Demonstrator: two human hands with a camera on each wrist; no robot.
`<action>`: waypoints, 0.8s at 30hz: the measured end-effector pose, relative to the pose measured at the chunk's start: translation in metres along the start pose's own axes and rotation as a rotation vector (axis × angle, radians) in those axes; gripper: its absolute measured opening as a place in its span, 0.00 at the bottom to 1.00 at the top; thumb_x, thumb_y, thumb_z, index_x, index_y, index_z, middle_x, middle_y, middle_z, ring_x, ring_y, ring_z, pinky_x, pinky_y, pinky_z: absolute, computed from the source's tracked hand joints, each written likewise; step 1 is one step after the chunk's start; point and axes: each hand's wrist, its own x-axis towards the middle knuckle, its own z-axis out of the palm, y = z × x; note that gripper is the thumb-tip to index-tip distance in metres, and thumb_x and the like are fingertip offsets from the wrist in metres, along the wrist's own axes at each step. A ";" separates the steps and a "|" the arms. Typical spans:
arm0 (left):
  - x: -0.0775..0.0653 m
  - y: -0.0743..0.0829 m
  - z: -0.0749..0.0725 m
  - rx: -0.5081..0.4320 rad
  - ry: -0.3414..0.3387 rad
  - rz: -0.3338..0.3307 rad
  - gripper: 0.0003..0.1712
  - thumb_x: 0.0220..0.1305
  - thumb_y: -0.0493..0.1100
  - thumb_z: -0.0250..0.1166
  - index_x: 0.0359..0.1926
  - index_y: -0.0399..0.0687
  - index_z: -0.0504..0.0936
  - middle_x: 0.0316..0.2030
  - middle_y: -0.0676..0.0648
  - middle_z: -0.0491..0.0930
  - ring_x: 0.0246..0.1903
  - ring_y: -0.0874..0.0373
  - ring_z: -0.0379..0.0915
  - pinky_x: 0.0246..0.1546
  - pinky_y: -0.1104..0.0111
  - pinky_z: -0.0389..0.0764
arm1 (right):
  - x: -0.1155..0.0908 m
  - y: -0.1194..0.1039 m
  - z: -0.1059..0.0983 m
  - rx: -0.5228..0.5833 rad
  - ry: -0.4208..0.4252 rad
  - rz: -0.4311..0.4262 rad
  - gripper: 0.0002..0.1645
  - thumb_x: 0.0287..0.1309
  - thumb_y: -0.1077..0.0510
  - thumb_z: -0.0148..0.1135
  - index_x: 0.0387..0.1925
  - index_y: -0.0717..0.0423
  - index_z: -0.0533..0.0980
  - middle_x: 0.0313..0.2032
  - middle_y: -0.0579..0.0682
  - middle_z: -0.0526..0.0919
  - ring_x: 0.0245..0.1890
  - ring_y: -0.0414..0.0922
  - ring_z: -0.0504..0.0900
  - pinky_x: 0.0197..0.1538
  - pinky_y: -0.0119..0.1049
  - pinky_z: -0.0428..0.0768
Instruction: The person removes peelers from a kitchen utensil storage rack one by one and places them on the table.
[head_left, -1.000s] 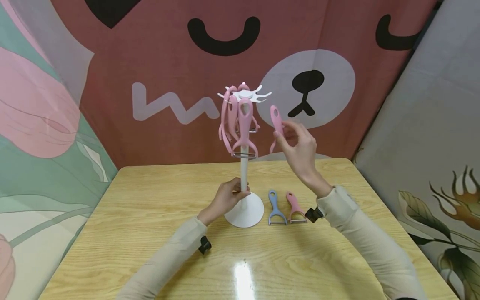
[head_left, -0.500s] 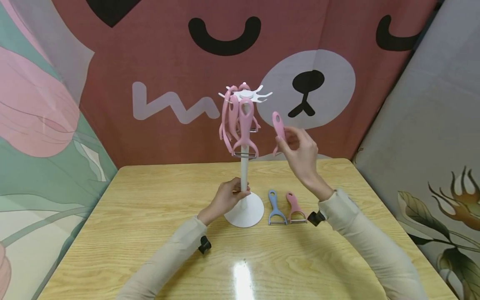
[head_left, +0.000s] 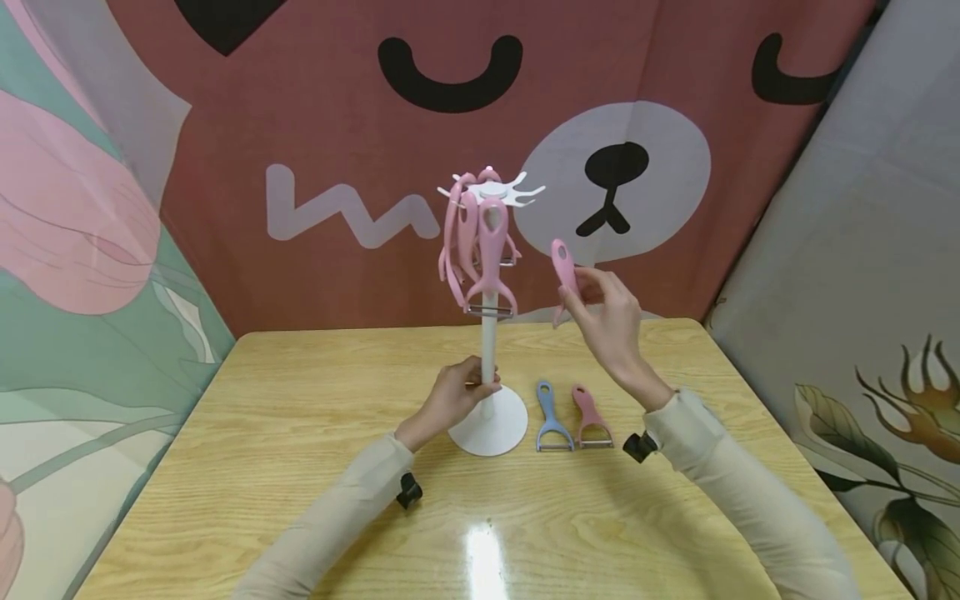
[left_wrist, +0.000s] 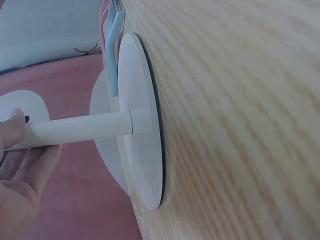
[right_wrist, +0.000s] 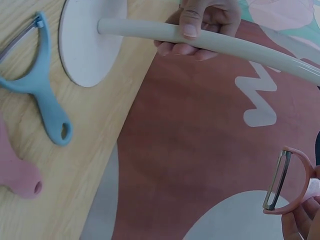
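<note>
My left hand (head_left: 452, 393) grips the white pole (left_wrist: 80, 128) of an upright stand, low down near its round white base (head_left: 489, 433). Several pink peelers (head_left: 491, 250) hang by their handle holes from the left and front hooks of the stand's white top (head_left: 517, 193). To the right of the stand, my right hand (head_left: 611, 321) pinches another pink peeler (head_left: 564, 265) in the air, handle hole up. The right wrist view shows this held peeler's metal blade (right_wrist: 277, 180) beside the fingers. It is apart from the hooks.
On the wooden table (head_left: 315, 467), right of the base, lie a blue peeler (head_left: 550, 415) and a pink peeler (head_left: 589, 414) side by side, handles pointing away. A printed cloth (head_left: 337, 275) hangs behind the table, and a grey patterned one (head_left: 810, 275) on the right.
My right hand has lowered and shifted slightly right with the pink peeler, away from the stand's top. The left hand and the stand have stayed put.
</note>
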 end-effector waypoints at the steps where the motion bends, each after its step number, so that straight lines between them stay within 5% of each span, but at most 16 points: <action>1: 0.000 0.000 0.000 -0.001 0.000 0.001 0.12 0.63 0.38 0.69 0.45 0.37 0.80 0.37 0.45 0.86 0.39 0.53 0.85 0.40 0.67 0.85 | -0.001 0.001 0.000 -0.002 -0.002 0.001 0.20 0.57 0.60 0.73 0.50 0.64 0.80 0.38 0.55 0.83 0.33 0.49 0.83 0.38 0.35 0.80; 24: 0.000 -0.002 0.000 0.012 0.001 0.018 0.11 0.63 0.38 0.69 0.44 0.38 0.80 0.37 0.45 0.86 0.39 0.53 0.85 0.40 0.68 0.85 | -0.017 0.021 -0.006 -0.024 -0.033 0.036 0.20 0.58 0.60 0.72 0.50 0.65 0.80 0.38 0.57 0.83 0.33 0.50 0.83 0.35 0.42 0.82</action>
